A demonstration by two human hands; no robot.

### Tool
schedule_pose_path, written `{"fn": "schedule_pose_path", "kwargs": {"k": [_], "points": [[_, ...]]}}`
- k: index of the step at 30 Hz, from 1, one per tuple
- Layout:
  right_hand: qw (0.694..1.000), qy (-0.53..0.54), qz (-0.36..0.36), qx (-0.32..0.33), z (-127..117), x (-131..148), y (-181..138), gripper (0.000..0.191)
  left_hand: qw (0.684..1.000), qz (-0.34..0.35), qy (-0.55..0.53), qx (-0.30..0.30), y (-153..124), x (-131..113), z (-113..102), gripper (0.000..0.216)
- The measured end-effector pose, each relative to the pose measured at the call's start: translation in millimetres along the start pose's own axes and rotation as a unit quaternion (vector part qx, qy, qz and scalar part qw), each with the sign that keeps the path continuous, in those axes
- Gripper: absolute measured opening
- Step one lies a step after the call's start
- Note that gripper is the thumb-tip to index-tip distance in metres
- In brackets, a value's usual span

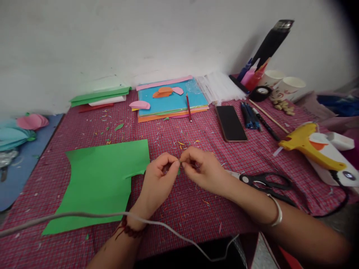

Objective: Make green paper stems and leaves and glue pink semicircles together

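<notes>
My left hand [159,175] and my right hand [203,170] meet fingertip to fingertip over the red checked cloth [196,201]. Between the pinched fingers sits a tiny green paper scrap [178,171]; both hands grip it. A large green paper sheet [101,179], with a piece cut from its right edge, lies just left of my left hand. Black-handled scissors [266,181] lie on the cloth beside my right wrist.
A stack of coloured paper [174,102] with orange and pink petals and a red pencil [188,106] lies at the back. A phone [230,122], pens [249,116], yellow glue gun [311,147], tape roll [262,91] and paper cups [288,87] stand right. A grey cable [84,216] crosses the front.
</notes>
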State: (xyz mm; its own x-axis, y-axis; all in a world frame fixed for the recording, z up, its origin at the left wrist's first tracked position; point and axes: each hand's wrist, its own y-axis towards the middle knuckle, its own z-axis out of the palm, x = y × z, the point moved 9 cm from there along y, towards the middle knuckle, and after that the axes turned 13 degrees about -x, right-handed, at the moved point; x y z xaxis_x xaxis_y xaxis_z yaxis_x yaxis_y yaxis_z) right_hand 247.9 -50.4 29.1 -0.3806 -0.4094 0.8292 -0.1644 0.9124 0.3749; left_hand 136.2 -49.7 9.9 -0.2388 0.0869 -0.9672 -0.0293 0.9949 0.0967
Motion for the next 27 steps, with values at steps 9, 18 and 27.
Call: {"fn": "schedule_pose_path", "kwargs": {"k": [9,18,27], "points": [[0.973,0.188,0.134,0.026,11.6,-20.9,1.9,0.005,0.985,-0.114,-0.121,0.040,2.9,19.4,5.2,0.021],[0.977,-0.102,-0.181,0.052,3.5,20.5,-0.6,0.022,0.921,-0.290,-0.257,0.030,-6.3,39.8,15.4,0.017],[0.973,0.153,0.159,-0.063,-20.1,-30.4,13.0,0.019,0.999,0.030,0.039,-0.008,5.5,-7.4,-4.6,0.017]]}}
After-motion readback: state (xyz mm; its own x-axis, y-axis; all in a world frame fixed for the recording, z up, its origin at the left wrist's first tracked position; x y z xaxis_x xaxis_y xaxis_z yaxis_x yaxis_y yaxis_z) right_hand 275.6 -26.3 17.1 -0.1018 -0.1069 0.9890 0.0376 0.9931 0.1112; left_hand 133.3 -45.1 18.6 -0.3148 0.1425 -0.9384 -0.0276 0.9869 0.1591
